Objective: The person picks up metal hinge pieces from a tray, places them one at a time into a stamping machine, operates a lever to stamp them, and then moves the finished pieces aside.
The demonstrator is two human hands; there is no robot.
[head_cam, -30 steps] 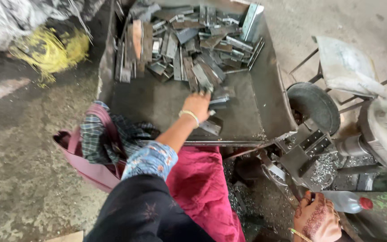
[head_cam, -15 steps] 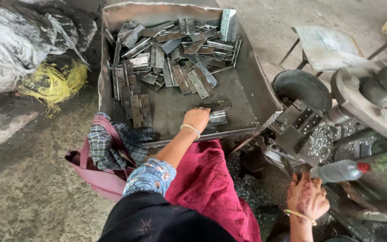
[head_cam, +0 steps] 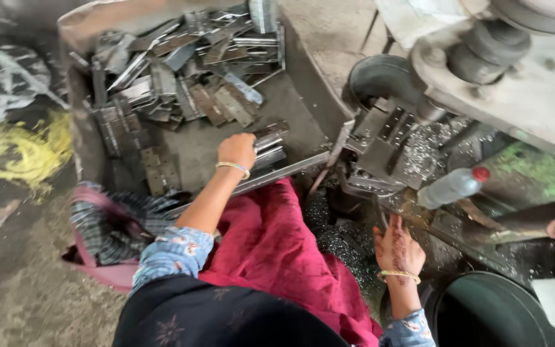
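My left hand (head_cam: 237, 150) reaches into a large metal tray (head_cam: 303, 77) and grips a small stack of metal hinge plates (head_cam: 270, 142) near the tray's front edge. A heap of similar grey hinge plates (head_cam: 181, 83) fills the tray's far half. My right hand (head_cam: 397, 248) hangs lower right with fingers spread, holding nothing, just in front of the press machine's jig (head_cam: 387, 138). A bangle sits on each wrist.
A plastic bottle with a red cap (head_cam: 452, 187) lies on the machine bed amid metal shavings (head_cam: 425, 151). A dark round bucket (head_cam: 380, 77) stands behind the jig, another bin (head_cam: 496, 311) at lower right. A checked cloth and pink bag (head_cam: 107, 225) lie at left.
The view has swung and moved closer. My left hand has pulled back from the heap to the tray's front and closed on a stack of plates. My right hand has stayed low by the machine.
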